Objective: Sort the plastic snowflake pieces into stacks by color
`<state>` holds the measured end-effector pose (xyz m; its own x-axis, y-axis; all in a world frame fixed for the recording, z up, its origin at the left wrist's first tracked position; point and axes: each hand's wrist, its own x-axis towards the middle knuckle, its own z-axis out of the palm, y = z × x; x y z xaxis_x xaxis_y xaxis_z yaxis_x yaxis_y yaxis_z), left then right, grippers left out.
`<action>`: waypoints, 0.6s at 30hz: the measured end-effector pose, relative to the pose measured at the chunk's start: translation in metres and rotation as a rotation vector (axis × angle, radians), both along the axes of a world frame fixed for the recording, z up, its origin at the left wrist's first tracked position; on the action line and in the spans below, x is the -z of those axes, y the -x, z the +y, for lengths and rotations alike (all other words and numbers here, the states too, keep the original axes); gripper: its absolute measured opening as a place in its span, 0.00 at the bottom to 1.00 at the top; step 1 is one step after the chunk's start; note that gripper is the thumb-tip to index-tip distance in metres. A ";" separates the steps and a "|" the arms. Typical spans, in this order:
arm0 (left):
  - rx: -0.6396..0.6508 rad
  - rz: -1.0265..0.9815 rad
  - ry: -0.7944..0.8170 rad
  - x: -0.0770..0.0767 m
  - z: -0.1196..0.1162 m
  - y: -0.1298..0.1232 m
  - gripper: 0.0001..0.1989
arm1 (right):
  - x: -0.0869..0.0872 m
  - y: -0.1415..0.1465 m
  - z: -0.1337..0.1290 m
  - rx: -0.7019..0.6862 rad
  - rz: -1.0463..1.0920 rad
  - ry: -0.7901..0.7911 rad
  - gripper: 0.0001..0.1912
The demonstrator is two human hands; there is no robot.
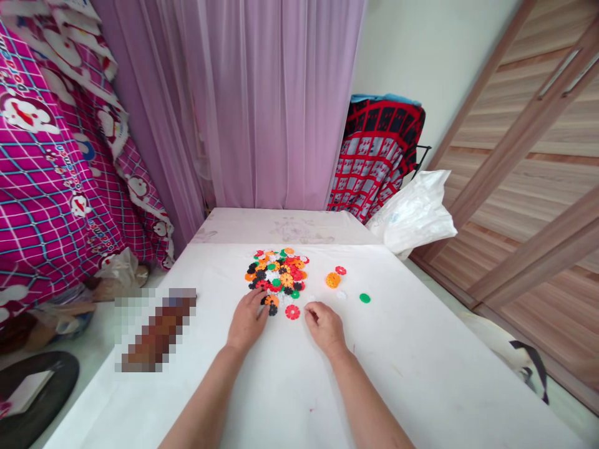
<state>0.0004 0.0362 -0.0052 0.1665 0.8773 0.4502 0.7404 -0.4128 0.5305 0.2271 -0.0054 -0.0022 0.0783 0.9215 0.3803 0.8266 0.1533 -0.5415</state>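
Observation:
A heap of flower-shaped plastic discs (276, 274) in orange, red, black, green and white lies mid-table. My left hand (248, 319) rests at its near left edge, fingers stretched out and touching the nearest discs. An orange disc (271, 301) and a black disc (272, 310) lie beside its fingertips. To the right, my right hand (326, 324) is curled with thumb and fingers together; whatever it may hold is hidden. Between the two hands a red disc (292, 312) lies flat, apart from the heap.
Right of the heap lie an orange stack of discs (333, 280), a red disc (340, 270), a white disc (342, 295) and a green disc (365, 299). A blurred-out object (156, 330) is at the table's left edge. A white plastic bag (414, 212) stands beyond the right side.

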 end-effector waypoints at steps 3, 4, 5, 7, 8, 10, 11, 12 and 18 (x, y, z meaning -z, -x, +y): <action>0.010 0.046 -0.008 -0.002 -0.006 0.002 0.16 | -0.001 0.001 -0.003 -0.018 0.005 0.003 0.10; 0.016 0.052 -0.010 -0.002 -0.007 0.002 0.16 | -0.002 0.001 -0.004 -0.022 0.007 0.004 0.10; 0.022 0.054 -0.012 -0.002 -0.007 0.002 0.16 | -0.003 0.001 -0.004 -0.021 0.007 0.006 0.10; 0.026 0.055 -0.016 -0.003 -0.008 0.003 0.16 | -0.005 0.002 -0.004 -0.013 -0.001 0.016 0.10; 0.026 0.059 -0.015 -0.003 -0.008 0.002 0.16 | -0.006 0.002 -0.004 -0.010 -0.007 0.023 0.10; 0.023 0.071 -0.005 -0.004 -0.008 0.002 0.16 | -0.008 0.003 -0.005 -0.014 -0.029 0.039 0.10; 0.024 0.076 0.001 -0.004 -0.007 0.002 0.16 | -0.009 0.004 -0.005 -0.018 -0.047 0.047 0.10; 0.028 0.080 0.007 -0.005 -0.007 0.002 0.15 | -0.011 0.005 -0.005 -0.023 -0.073 0.056 0.11; 0.046 0.115 -0.006 -0.005 -0.007 0.002 0.15 | -0.019 0.018 -0.005 -0.018 -0.296 0.120 0.22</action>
<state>-0.0019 0.0292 0.0000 0.2573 0.8647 0.4313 0.7763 -0.4508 0.4406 0.2092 -0.0106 0.0169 -0.0361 0.9615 0.2724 0.9486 0.1187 -0.2935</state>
